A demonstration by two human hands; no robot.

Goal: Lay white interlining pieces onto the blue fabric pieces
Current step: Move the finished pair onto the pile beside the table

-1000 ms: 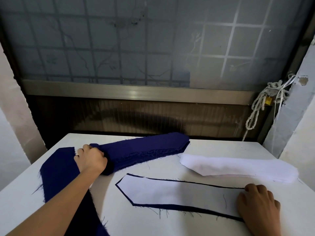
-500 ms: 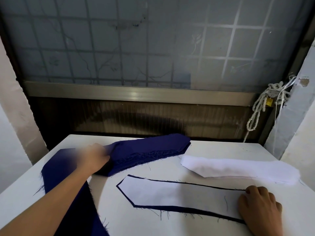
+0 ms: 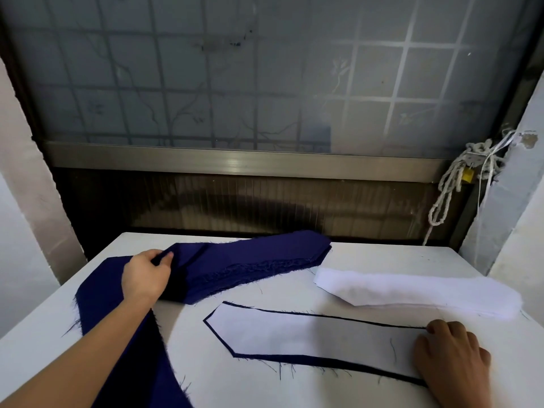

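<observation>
On the white worktop [image 3: 235,390] before you, one pairing is already made: a white interlining piece [image 3: 309,334] lies flat on a blue fabric piece [image 3: 323,361], so only a thin blue border shows. Your right grip [image 3: 453,357] rests on its right end with fingers bent and tips pressing down, probably to keep the two layers from sliding apart. Your left grip [image 3: 145,278] pinches the top layer at the left end of the blue stack [image 3: 250,260] at the back, apparently to peel off the next piece. Another blue piece [image 3: 100,298] lies spread under your left forearm. The interlining stack [image 3: 412,293] sits on the right, just behind the finished pair and near your right grip.
</observation>
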